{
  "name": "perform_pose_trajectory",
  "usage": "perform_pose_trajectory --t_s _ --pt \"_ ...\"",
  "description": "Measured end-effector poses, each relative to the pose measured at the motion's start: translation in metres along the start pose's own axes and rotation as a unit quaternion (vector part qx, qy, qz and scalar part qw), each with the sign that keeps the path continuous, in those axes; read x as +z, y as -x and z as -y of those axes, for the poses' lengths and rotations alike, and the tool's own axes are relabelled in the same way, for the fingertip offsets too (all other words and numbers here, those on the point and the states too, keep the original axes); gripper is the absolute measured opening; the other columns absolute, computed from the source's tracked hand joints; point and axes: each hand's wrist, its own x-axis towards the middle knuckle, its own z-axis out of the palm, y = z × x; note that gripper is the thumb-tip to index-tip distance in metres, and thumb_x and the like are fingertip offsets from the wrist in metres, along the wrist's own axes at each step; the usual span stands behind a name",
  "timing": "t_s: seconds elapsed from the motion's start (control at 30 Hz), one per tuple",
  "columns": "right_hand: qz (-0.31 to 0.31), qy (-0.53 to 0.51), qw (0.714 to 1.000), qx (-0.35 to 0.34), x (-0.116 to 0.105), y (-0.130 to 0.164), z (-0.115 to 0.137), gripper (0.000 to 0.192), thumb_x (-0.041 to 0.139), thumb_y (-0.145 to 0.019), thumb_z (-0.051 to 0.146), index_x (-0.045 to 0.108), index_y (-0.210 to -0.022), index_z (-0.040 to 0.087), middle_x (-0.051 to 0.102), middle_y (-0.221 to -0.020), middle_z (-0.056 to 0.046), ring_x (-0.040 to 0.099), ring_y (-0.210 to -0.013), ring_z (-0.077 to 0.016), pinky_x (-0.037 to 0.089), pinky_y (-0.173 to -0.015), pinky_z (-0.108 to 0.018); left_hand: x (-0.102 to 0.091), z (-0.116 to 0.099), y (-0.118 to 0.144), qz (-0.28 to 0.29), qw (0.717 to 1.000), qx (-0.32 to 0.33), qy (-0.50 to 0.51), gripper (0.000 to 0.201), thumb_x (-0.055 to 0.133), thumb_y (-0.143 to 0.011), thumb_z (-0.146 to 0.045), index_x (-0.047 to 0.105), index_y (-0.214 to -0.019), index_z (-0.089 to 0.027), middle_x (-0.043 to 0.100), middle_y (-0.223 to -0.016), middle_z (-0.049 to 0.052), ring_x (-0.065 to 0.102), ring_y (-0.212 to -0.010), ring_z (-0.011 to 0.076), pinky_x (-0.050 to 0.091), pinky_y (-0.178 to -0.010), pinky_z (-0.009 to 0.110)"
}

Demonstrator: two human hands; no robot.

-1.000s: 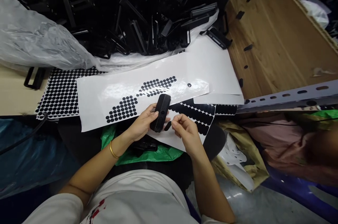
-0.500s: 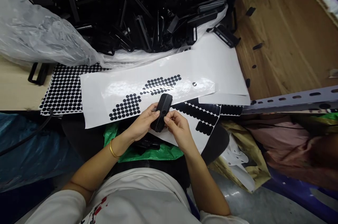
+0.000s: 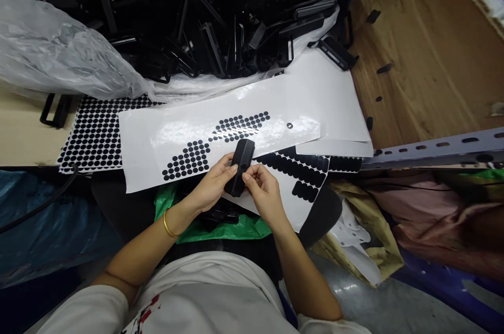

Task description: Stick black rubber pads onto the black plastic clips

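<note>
A black oblong plastic part [image 3: 244, 151] with a finely ribbed surface is tilted in front of me, over the near edge of the sticker sheets. My left hand [image 3: 216, 180] grips its left side, thumb on the face. My right hand [image 3: 263, 187] is closed at its right edge, with the thumb tip on the face beside a small round black dot [image 3: 243, 167]. Whether a sticker is between those right fingertips I cannot tell. Just behind lies a white backing sheet [image 3: 145, 134] with patches of round black stickers [image 3: 189, 158].
A heap of black plastic parts [image 3: 220, 19] in clear plastic wrap [image 3: 71, 50] fills the back. Another dotted sheet [image 3: 94, 134] lies left, beside a black frame [image 3: 57, 110]. A perforated metal strip [image 3: 441, 145] edges the wooden board [image 3: 425, 50] on the right. Green sacking [image 3: 224, 231] hangs below my hands.
Both hands and the black part have shifted very slightly left. The right thumb has moved a little further onto the part's face, near the dot. The grip is otherwise the same.
</note>
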Motion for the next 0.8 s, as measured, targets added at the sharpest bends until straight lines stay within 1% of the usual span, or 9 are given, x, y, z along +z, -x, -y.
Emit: perform_pose_trajectory --t_s 0.13,0.27,0.37,0.47,0.57,0.67,0.73,0.8 --pt "0.000 0.012 1.000 -0.004 0.000 0.000 0.001 0.017 0.054 -0.079 0.032 0.049 -0.069 0.021 0.048 -0.062 0.003 0.045 -0.056 -0.0111 0.040 -0.052 -0.024 0.000 0.001 -0.001 -0.008 1.000 -0.002 0.004 0.040 0.070 -0.073 -0.038 0.061 -0.109 -0.022 0.065 -0.084 0.002 0.055 -0.063 0.0109 0.045 -0.057 0.022" --pt "-0.004 0.028 1.000 -0.011 0.001 0.000 0.001 0.016 0.053 -0.080 0.031 0.048 -0.068 0.021 0.047 -0.062 0.003 0.044 -0.056 -0.0112 0.038 -0.052 -0.024 0.000 0.002 -0.001 -0.014 1.000 -0.006 0.017 0.039 0.069 -0.074 -0.035 0.060 -0.109 -0.021 0.066 -0.087 0.003 0.057 -0.067 0.0119 0.045 -0.058 0.022" --pt "-0.004 0.038 0.999 -0.015 0.001 0.000 0.002 0.015 0.052 -0.080 0.029 0.048 -0.069 0.021 0.047 -0.062 0.003 0.044 -0.056 -0.0113 0.037 -0.053 -0.025 0.000 0.000 0.001 -0.022 0.999 -0.009 0.024 0.035 0.066 -0.075 -0.029 0.059 -0.108 -0.020 0.066 -0.089 0.003 0.059 -0.071 0.0130 0.046 -0.060 0.022" --pt "-0.007 0.050 0.998 -0.026 0.002 -0.001 0.004 0.014 0.051 -0.081 0.028 0.047 -0.069 0.021 0.048 -0.062 0.003 0.044 -0.057 -0.0117 0.037 -0.053 -0.025 0.000 -0.003 0.003 -0.017 1.000 -0.011 0.023 0.037 0.064 -0.072 -0.020 0.059 -0.108 -0.020 0.066 -0.092 0.003 0.060 -0.077 0.0139 0.046 -0.063 0.022" --pt "-0.010 0.080 0.996 -0.040 0.004 0.000 0.005 0.014 0.049 -0.082 0.027 0.045 -0.070 0.022 0.050 -0.065 0.002 0.046 -0.058 -0.0122 0.038 -0.055 -0.025 0.000 -0.004 0.003 0.007 1.000 0.007 -0.019 0.051 0.067 -0.066 -0.012 0.055 -0.115 -0.021 0.065 -0.098 0.003 0.060 -0.088 0.0154 0.046 -0.075 0.023" --pt "-0.017 0.140 0.988 -0.058 0.008 0.002 0.003 0.011 0.046 -0.083 0.025 0.043 -0.072 0.022 0.053 -0.070 0.002 0.049 -0.060 -0.0132 0.039 -0.057 -0.027 -0.003 -0.002 0.002 0.027 0.995 0.046 -0.083 0.061 0.069 -0.068 -0.012 0.048 -0.125 -0.021 0.063 -0.107 0.005 0.057 -0.105 0.0184 0.043 -0.090 0.026" --pt "-0.026 0.170 0.982 -0.071 0.007 0.003 0.002 0.007 0.046 -0.084 0.024 0.043 -0.077 0.022 0.054 -0.073 0.001 0.051 -0.061 -0.0137 0.039 -0.058 -0.027 -0.010 -0.001 0.003 0.045 0.988 0.060 -0.134 0.062 0.065 -0.073 -0.015 0.043 -0.131 -0.022 0.061 -0.114 0.007 0.056 -0.108 0.0193 0.042 -0.093 0.028" --pt "-0.054 0.168 0.980 -0.087 0.003 0.003 0.001 0.003 0.046 -0.084 0.024 0.044 -0.084 0.022 0.055 -0.075 0.001 0.052 -0.062 -0.0135 0.040 -0.059 -0.027 -0.020 -0.002 0.008 0.084 0.973 0.060 -0.207 0.065 0.062 -0.077 -0.016 0.036 -0.137 -0.024 0.059 -0.119 0.007 0.056 -0.108 0.0204 0.044 -0.092 0.031"
